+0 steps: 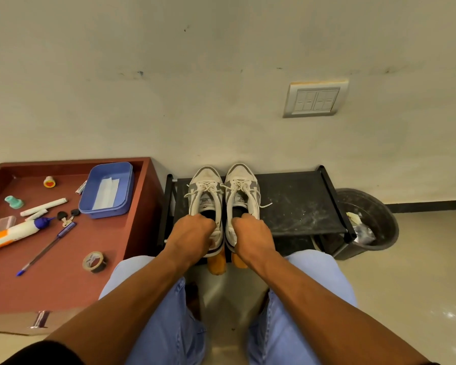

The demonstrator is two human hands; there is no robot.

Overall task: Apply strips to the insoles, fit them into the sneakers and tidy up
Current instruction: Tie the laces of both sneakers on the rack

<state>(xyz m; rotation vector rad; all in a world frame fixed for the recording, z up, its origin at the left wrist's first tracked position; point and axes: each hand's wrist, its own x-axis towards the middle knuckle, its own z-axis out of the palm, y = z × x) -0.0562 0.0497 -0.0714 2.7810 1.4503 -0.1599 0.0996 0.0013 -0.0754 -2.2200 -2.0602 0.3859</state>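
Pretty sure I'm on the tidy-up part now — both sneakers are sitting side by side on the black shoe rack (295, 204), toes toward the wall, heels at its front edge. My left hand (192, 233) has its fingers curled into the collar of the left sneaker (204, 191), and my right hand (250, 233) is hooked the same way into the right sneaker (244, 188). The openings look dark inside, so I can't tell if the insoles are seated flat — my knuckles cover that bit.

Next move, I reckon: let go and pull both hands straight back without dragging the pair off the front edge, then deal with the mess on the brown table (71, 262).

And there's a fair bit over there: glue bottle (13, 233) and pen (46, 247) near the left edge, tape roll (94, 262) toward the front, blue tray (108, 189) with a white strip of paper in it at the back right corner. To the right of the rack there's a black bin (379, 233) with scraps in it — handy for rubbish. Only snag is the loose lace off the right sneaker, could catch a finger.
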